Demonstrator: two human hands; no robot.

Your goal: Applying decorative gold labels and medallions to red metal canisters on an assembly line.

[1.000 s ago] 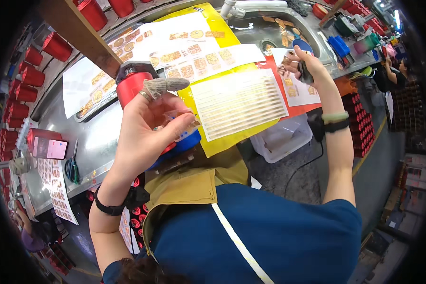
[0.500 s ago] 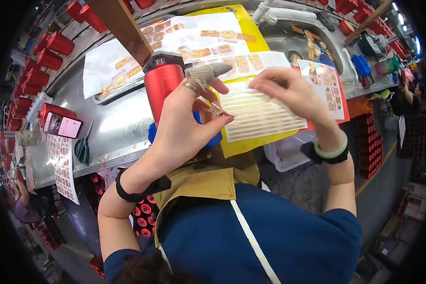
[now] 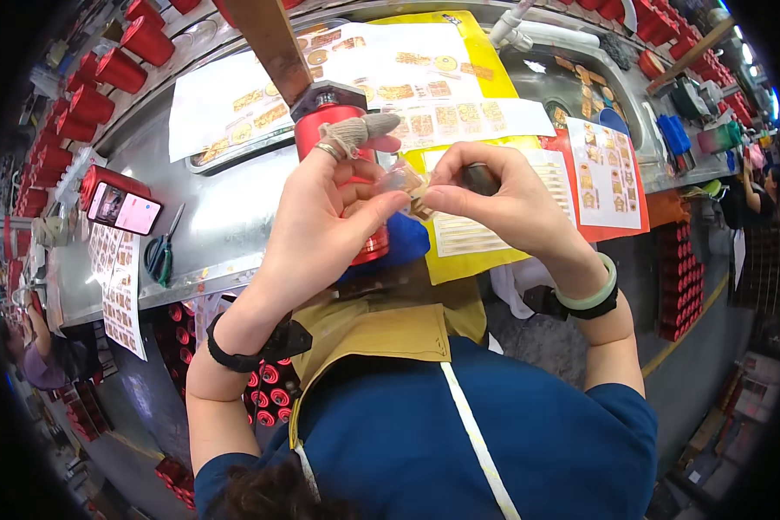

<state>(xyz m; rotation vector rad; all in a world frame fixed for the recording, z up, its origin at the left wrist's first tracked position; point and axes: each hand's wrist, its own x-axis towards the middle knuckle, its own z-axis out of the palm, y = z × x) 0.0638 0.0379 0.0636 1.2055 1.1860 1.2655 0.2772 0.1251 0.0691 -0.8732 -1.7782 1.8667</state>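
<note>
My left hand [image 3: 314,221] and my right hand [image 3: 516,204] meet over the bench, thumbs and fingers pinched on a small clear decal with gold marking [image 3: 402,178]. A grey finger cover with pale cloth [image 3: 355,134] wraps one left finger. Behind the left hand, a shiny red canister [image 3: 321,128] with a black many-sided end is fixed to a wooden post [image 3: 273,43]; the hand hides part of it. Under the right hand, a white sheet of thin gold strips [image 3: 485,230] lies on a yellow sheet [image 3: 451,270]. A blue cloth-like thing [image 3: 406,243] sits below the canister.
White sheets of gold decals [image 3: 225,100] spread across the back of the steel bench. On the right are a sink [image 3: 529,74] and a decal sheet on red [image 3: 611,173]. A phone [image 3: 123,208] and scissors [image 3: 160,258] lie left. Red canisters [image 3: 117,69] line the left side.
My right hand has come left from above the strip sheet to the small decal at my left fingertips. The whole view has shifted slightly.
</note>
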